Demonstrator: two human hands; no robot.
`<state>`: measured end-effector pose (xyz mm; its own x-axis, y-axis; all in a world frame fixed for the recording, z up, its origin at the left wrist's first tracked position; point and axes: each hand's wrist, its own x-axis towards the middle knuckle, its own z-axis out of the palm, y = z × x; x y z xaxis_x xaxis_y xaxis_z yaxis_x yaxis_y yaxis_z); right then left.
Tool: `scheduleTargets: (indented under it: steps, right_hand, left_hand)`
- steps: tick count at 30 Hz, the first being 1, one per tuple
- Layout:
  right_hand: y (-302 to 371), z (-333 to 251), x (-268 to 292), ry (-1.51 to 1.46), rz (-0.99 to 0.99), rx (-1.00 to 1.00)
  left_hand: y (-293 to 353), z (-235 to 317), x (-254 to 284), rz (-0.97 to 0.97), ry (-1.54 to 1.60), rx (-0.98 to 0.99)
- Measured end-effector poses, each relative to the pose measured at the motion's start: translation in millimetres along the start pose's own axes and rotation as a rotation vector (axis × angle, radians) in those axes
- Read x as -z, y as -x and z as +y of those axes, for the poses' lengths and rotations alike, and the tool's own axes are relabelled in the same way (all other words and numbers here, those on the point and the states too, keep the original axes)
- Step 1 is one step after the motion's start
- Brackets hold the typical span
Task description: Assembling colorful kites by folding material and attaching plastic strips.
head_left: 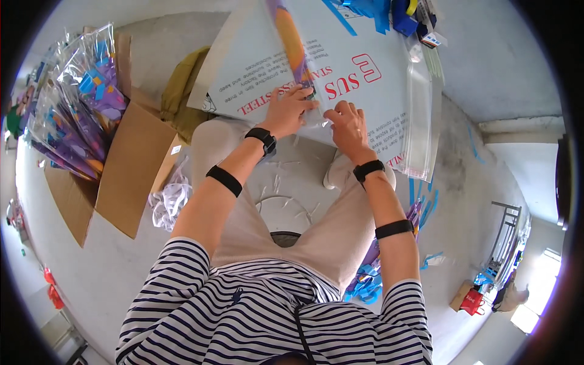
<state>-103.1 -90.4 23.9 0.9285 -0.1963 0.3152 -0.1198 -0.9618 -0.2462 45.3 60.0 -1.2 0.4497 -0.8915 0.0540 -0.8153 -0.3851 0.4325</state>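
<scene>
As the left hand [289,112], spread, seemingly steadies a purple-orange roll [289,38], the right hand [351,129] pinches its clear sleeve [318,119].

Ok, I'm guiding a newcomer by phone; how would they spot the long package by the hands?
Find the large pale board, upper centre. Running up its middle, near end under the left hand, lies a slim package in clear plastic. Its purple and orange set it apart from the colourless sleeves along the board's right edge.
</scene>
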Motion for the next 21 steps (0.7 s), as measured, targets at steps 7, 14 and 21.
scheduleTargets:
  steps: [7, 14, 21]
  right_hand:
    - [20, 6, -6, 0.081, -0.005, 0.133]
    - [27, -4, 0, 0.003, 0.038, 0.171]
    - [31, -13, 3, -0.043, 0.07, 0.11]
  left_hand:
    - [-1, 3, 1, -0.019, 0.012, -0.002]
    - [0, 3, 2, -0.028, 0.022, 0.019]
    - [0, 5, 0, 0.005, 0.081, 0.032]
